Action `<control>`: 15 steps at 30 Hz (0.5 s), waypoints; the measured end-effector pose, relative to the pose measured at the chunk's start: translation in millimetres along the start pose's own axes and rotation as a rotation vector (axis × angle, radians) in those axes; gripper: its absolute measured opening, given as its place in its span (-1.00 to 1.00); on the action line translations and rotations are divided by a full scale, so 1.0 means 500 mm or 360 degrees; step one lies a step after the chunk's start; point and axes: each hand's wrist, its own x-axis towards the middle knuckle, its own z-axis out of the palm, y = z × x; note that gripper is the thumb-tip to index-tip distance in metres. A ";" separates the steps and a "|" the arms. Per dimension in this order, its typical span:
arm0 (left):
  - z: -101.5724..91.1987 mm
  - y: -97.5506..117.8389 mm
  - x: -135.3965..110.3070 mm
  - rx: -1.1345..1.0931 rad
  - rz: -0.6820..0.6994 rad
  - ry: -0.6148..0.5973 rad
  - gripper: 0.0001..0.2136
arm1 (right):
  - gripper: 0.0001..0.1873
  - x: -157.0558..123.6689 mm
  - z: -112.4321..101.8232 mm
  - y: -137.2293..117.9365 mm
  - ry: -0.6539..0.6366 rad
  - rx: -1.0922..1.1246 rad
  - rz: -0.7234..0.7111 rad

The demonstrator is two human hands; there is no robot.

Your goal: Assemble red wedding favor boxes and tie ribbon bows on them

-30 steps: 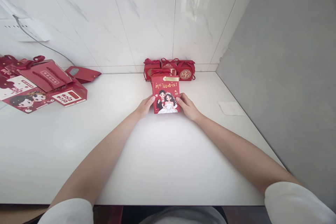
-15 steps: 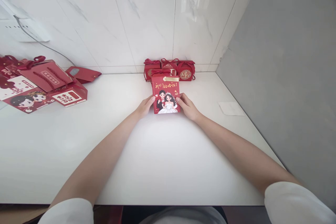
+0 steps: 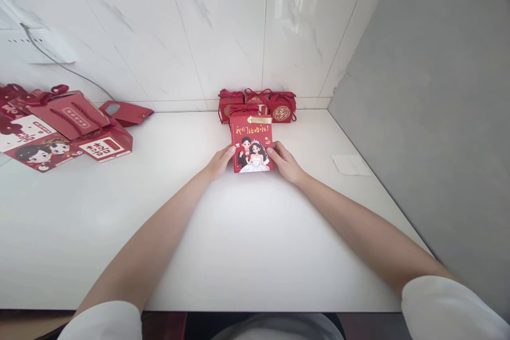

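A red gift box (image 3: 253, 144) printed with a cartoon bride and groom and gold lettering is held between both hands, its front facing me. My left hand (image 3: 221, 161) grips its left side, thumb on the edge. On the right side my right hand (image 3: 285, 160) holds it, thumb over the front edge. The fingers behind the box are partly hidden. A gold strip (image 3: 261, 120) lies across its top. Just behind stand several small red boxes tied with ribbon bows, among them a box with a gold round emblem (image 3: 282, 108); the held box partly covers them.
At the left lies a pile of red gift boxes and bags (image 3: 67, 127), with a flat red piece (image 3: 127, 112) beside it. A thin white sheet (image 3: 351, 165) rests on the white table (image 3: 247, 255) at right. A marbled tile wall (image 3: 223, 26) and a grey panel (image 3: 438, 117) bound the table.
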 end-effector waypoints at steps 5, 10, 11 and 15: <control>0.001 0.002 -0.001 0.0027 -0.0010 0.0012 -0.30 | -0.57 0.000 0.000 -0.002 -0.0003 0.0012 0.0010; 0.001 0.002 -0.001 0.0027 -0.0001 0.0008 -0.31 | -0.56 -0.001 0.001 -0.002 0.0000 0.0023 0.0018; 0.001 0.002 -0.001 0.0022 0.0001 0.0008 -0.31 | -0.56 -0.001 0.001 -0.002 0.0001 0.0018 0.0018; 0.001 0.002 -0.001 0.0025 -0.0006 0.0010 -0.31 | -0.55 -0.001 0.001 -0.003 0.0006 -0.0010 0.0023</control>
